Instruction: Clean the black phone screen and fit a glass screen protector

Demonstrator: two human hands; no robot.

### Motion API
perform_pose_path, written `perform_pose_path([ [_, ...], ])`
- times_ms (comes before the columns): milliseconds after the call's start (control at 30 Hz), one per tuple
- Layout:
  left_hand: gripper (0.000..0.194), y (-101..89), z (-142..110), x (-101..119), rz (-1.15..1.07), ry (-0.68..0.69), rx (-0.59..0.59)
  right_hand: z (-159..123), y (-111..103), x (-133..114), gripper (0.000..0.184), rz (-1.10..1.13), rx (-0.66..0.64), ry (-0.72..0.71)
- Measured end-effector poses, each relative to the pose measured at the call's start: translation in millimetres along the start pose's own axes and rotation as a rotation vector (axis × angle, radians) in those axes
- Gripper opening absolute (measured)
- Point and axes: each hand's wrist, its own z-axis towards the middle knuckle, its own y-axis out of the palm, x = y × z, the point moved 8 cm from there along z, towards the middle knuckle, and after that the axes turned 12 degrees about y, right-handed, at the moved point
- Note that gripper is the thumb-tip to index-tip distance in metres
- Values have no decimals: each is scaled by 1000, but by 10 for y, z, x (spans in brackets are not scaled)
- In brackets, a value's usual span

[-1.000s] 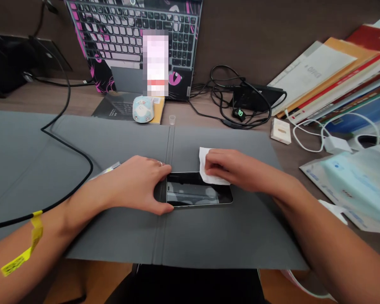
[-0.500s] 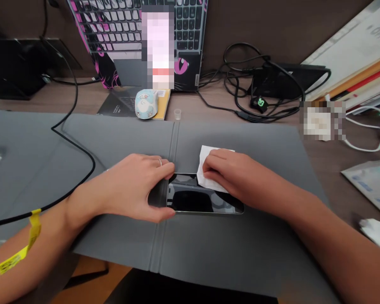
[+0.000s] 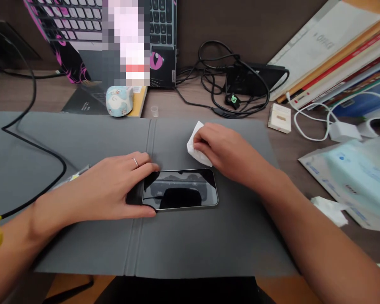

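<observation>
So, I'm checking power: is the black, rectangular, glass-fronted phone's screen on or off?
Apparently off: the phone's screen looks dark, showing only reflections, with no visible icons or text.

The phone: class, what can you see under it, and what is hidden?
The phone lies on the grey mat, which shows around it. The mat directly beneath and the phone's underside are covered; the left hand hides more mat beside it.

White tissue [image 3: 199,156] partly hidden, probably beneath right fingers [image 3: 205,134]
</observation>
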Motion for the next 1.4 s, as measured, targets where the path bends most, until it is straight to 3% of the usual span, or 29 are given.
perform_pose_path([
  [167, 66, -21, 9, 8, -17, 13, 25, -71, 30, -30, 17, 46, -118, -32],
  [333, 66, -22, 15, 9, -5, 25, 36, -224, 187, -269, 17, 95, -403, -171],
  [567, 65, -45, 14, 27, -2, 57, 69, -432, 166, -189, 15, -3, -587, -65],
  [700, 65, -56, 20, 29, -6, 56, 67, -469, 174, -98, 17, -34, -591, -14],
  [867, 67, -47, 32, 22, 3, 51, 56, -361, 229, -292, 19, -12, -518, -33],
  [1067, 64, -52, 25, 21, -6, 43, 63, -450, 228, -268, 19, -10, -612, -60],
  [1167, 66, -57, 24, 35, 1, 47, 53, -440, 221, -229, 19, 12, -589, -54],
  [1400, 64, -54, 43, 39, 22, 41, 30, -394, 281, -410, 20, -12, -582, -67],
])
